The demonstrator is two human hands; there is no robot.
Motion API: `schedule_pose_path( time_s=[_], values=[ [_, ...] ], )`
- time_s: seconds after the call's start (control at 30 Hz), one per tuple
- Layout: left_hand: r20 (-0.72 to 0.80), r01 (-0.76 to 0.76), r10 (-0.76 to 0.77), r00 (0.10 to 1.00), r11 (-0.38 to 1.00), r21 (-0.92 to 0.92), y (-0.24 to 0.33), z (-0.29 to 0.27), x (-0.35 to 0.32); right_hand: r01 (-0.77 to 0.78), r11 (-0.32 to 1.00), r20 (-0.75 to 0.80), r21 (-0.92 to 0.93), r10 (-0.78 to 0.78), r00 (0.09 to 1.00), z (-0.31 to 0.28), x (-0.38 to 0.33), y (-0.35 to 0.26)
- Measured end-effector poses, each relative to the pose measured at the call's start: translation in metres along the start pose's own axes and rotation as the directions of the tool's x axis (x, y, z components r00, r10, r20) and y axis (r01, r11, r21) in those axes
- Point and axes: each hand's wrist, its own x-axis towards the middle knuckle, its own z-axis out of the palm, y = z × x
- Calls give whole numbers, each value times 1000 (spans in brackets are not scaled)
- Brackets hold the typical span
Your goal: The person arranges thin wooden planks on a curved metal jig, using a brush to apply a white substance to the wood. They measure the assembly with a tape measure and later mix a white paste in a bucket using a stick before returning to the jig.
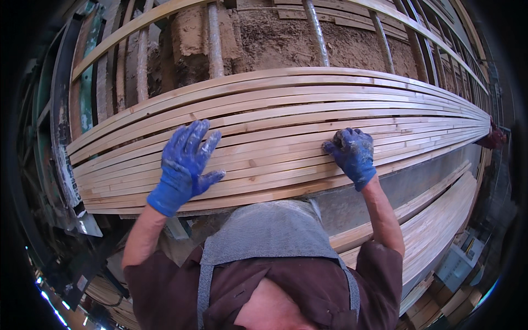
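Note:
Long, pale wooden strips (275,148) lie side by side in front of me, with narrow dark gaps between some of them. My left hand (187,159), in a worn blue glove, rests over the strips on the left. Its fingers are spread and hold nothing. Farther right, my right hand (351,154) wears a matching glove and is over the strips nearer the middle of the bundle. Its fingers are curled in, with the thumb toward the left. Whatever lies under those fingers is hidden.
Metal rollers (215,41) and a long wooden rail (137,25) stand beyond the strips, above brown debris (264,41). A dark frame (63,99) borders the left. More boards (434,220) lie at right, near a grey box (456,267). Something dark red (493,136) touches the strips' far right end.

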Motion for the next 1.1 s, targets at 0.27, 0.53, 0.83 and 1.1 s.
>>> schedule_pose_path(
  time_s=[0.27, 0.53, 0.83, 1.1],
  values=[
    [-254, 108, -125, 959, 991, -81, 11, 50, -13, 113, 988, -38, -108, -118, 992, 12, 3, 11],
    [-365, 130, -53, 929, 973, 190, 13, 47, -1, 201, 954, -247, -221, -254, 935, 23, 11, 21],
    [-446, 176, -117, 887, 980, 94, 17, 86, -7, 152, 983, 407, 107, -183, 895, -11, -18, -3],
    [-351, 103, -157, 923, 981, -167, 34, 47, -4, 145, 956, 554, 255, -267, 788, -1, 4, -20]
  ],
)
